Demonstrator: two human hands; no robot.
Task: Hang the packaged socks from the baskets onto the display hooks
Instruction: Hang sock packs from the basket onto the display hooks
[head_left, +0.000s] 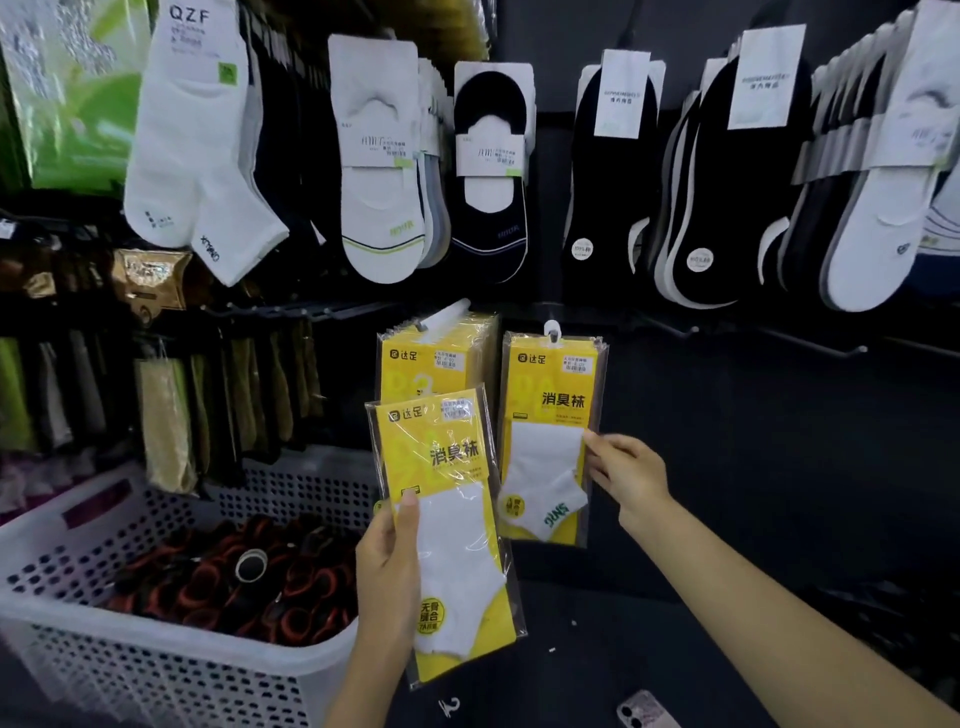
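Observation:
My left hand (387, 564) grips a yellow pack of white socks (449, 530) by its left edge, thumb on the front, holding it upright below the display. A second yellow pack (550, 441) hangs by its white hanger tab from a hook (552, 332); my right hand (628, 473) pinches its right edge. Behind the held pack, a stack of the same yellow packs (431, 358) hangs on the neighbouring hook to the left.
A white perforated basket (104, 623) at lower left holds several dark and red rolled items. White and black socks (382, 156) hang in rows above. Bare hooks (810, 343) stick out at right. A phone (641, 712) lies on the dark floor below.

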